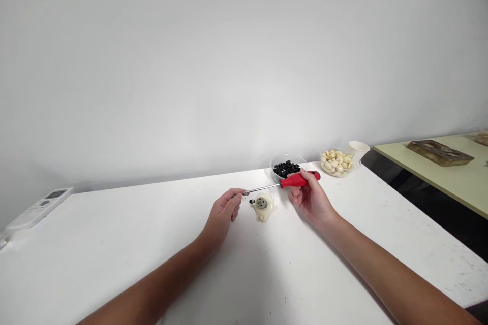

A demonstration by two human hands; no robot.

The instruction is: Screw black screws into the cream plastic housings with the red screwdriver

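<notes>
My right hand (310, 198) grips the red handle of a screwdriver (295, 180), whose metal shaft points left. At the shaft's tip, the fingers of my left hand (226, 205) are pinched together around something small, too small to make out. Below the shaft, between my hands, a cream-coloured plastic part with a round metal motor (263, 206) lies on the white table (152, 244). A small dark piece sits at its left side.
Behind the screwdriver stands a clear bowl of small black parts (286, 168). Right of it are a clear bowl of cream-coloured pieces (337, 162) and a white cup (358, 150). A white remote (41, 208) lies far left; a brown block (439, 153) rests on another table.
</notes>
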